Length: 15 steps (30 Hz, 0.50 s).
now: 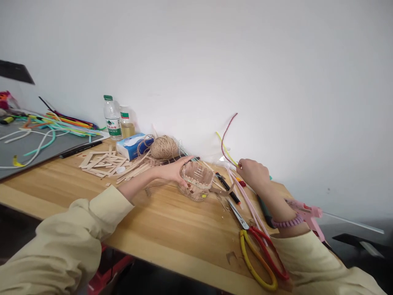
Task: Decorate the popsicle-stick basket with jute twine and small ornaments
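Note:
My left hand is curled round the left side of a small basket made of wooden craft sticks, with a pale twisted trim along its rim and small coloured spots on its side. Thumb and fingers press on its wall as it sits on the table. To the right, my right hand is closed on pipe cleaners: a dark red one curves up from the fingers, beside a yellow one. Below that hand lie a black marker and open scissors with yellow and red handles.
Behind the basket are a ball of twine, a blue tissue pack and a water bottle. Loose craft sticks lie at left. A pink glue gun is at the right edge. More pipe cleaners cover a grey mat.

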Each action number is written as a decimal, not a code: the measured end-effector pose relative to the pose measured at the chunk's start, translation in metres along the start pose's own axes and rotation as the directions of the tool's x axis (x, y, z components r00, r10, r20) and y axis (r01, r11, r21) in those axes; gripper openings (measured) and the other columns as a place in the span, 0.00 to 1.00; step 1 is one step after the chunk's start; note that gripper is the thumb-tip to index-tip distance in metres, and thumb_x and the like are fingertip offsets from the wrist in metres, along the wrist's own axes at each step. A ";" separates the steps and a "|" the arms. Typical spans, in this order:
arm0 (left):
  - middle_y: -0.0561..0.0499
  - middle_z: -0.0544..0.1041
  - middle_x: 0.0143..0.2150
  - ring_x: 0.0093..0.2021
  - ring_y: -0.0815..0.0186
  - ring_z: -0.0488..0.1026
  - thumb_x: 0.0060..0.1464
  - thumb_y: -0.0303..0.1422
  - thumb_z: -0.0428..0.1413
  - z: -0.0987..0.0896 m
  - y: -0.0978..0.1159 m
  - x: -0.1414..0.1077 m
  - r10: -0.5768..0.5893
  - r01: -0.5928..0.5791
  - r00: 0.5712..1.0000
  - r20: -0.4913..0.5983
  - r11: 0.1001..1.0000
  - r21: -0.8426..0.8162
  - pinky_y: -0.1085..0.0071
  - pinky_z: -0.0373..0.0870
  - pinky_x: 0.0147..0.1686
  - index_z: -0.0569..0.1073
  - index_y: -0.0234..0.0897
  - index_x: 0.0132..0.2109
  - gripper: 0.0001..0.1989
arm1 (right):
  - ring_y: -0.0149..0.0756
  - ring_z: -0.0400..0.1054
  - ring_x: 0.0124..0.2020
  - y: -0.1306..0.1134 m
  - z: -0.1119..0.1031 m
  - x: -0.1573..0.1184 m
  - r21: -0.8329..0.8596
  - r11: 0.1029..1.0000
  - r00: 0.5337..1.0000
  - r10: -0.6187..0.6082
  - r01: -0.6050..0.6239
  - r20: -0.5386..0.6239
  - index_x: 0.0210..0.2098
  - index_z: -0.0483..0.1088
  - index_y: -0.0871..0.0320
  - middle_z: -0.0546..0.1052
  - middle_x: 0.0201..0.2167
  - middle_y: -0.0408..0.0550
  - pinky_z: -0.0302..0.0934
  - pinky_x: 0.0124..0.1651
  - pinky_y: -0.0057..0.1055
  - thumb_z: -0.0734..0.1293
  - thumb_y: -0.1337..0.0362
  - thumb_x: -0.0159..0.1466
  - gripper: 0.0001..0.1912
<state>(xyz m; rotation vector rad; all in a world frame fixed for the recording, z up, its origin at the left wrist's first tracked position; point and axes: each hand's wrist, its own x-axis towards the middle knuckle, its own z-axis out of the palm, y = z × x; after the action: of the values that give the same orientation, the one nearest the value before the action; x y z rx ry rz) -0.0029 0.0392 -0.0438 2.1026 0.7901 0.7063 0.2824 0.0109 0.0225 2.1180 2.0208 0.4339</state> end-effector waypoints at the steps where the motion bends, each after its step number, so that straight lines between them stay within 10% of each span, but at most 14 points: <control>1: 0.38 0.54 0.66 0.65 0.51 0.53 0.30 0.35 0.70 0.004 -0.001 0.003 0.009 -0.008 1.000 0.016 0.999 -0.044 0.57 0.49 0.63 0.51 0.36 0.65 0.56 | 0.38 0.69 0.43 -0.001 0.003 0.003 -0.003 1.000 1.000 -0.008 0.008 -0.003 0.49 0.67 0.59 0.72 0.47 0.50 0.66 0.44 0.41 0.63 0.60 0.66 0.14; 15: 0.42 0.58 0.65 0.63 0.52 0.57 0.37 0.33 0.68 -0.037 0.001 0.028 -0.198 0.019 0.886 -0.420 0.920 -0.393 0.59 0.52 0.62 0.50 0.38 0.66 0.52 | 0.39 0.69 0.44 0.005 0.020 0.034 0.111 0.989 0.995 -0.099 0.099 -0.003 0.49 0.66 0.60 0.71 0.48 0.50 0.66 0.45 0.43 0.63 0.60 0.66 0.15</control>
<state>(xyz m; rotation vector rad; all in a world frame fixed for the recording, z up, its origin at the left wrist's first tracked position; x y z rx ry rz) -0.0102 0.0763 -0.0164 1.5438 0.9265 1.2093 0.2952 0.0461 0.0079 2.0665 2.1848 0.3102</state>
